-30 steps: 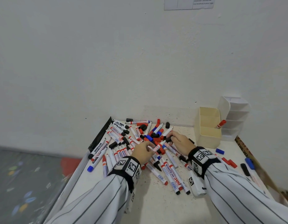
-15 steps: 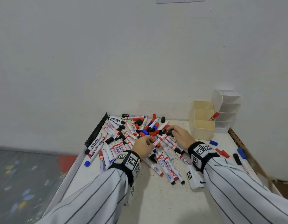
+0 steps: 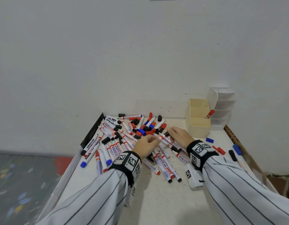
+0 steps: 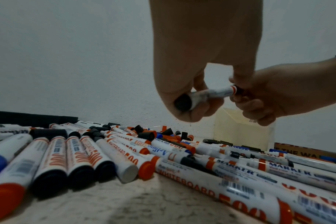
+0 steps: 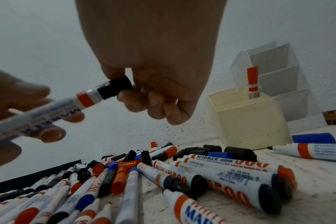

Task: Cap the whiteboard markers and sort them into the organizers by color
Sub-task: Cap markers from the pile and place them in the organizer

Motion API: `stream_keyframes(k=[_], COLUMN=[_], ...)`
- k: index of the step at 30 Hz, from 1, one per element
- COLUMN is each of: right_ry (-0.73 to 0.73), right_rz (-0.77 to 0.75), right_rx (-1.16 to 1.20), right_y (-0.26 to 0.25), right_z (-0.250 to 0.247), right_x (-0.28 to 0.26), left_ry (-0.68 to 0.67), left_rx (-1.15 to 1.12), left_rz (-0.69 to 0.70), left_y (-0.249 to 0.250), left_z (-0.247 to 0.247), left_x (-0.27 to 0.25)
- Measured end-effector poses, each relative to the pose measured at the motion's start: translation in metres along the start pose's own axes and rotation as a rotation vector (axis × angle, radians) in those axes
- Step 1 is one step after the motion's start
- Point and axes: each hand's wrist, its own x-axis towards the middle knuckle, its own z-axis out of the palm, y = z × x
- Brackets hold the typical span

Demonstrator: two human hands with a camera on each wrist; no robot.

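Cream organizer, black cap, striped sleeves

Both arms wear white long sleeves with thin dark pinstripes. Each wrist carries a black band set with white square tags printed in black block patterns; a white tagged box hangs under the right wrist.
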Motion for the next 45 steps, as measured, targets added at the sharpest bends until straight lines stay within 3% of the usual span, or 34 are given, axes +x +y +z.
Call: stream_keyframes(k=[6, 12, 15, 20, 24, 27, 33, 36, 40, 45], right_ry=[0.082, 0.13, 0.146, 0.17, 0.14, 0.113, 0.162, 0.316, 0.439, 0.527], right_rz=[0.07, 0.06, 0.026, -0.059, -0.093, -0.098, -0.102, -0.114, -0.13, -0.183], right_rx=[0.028, 0.09, 0.093, 0.089, 0.1, 0.071, 0.095, 0.09, 0.051, -0.017], right_y=[0.006, 0.009, 0.009, 0.009, 0.017, 0.024, 0.03, 0.035, 0.04, 0.043], right_z=[-0.004, -0.01, -0.016, -0.023, -0.025, -0.03, -0.065, -0.084, -0.1, -0.103], right_x=[0.001, -0.002, -0.006, -0.008, -0.009, -0.009, -0.007, 0.0, 0.008, 0.014], left_ry=[0.071, -0.01, -0.098, -0.288, -0.396, -0.397, -0.17, -0.036, -0.213, -0.263], left_rx=[0.059, 0.132, 0.062, -0.295, -0.394, -0.378, -0.009, 0.146, 0.347, 0.535], left_rz=[0.096, 0.114, 0.043, -0.196, -0.258, -0.256, -0.105, -0.237, -0.342, -0.394], left_y=[0.01, 0.028, 0.037, 0.048, 0.048, 0.05, 0.049, 0.036, 0.03, 0.04], left_z=[0.008, 0.019, 0.024, 0.03, 0.035, 0.039, 0.061, 0.076, 0.098, 0.113], left_x=[0.001, 0.005, 0.006, 0.007, 0.01, 0.014, 0.032, 0.043, 0.043, 0.044])
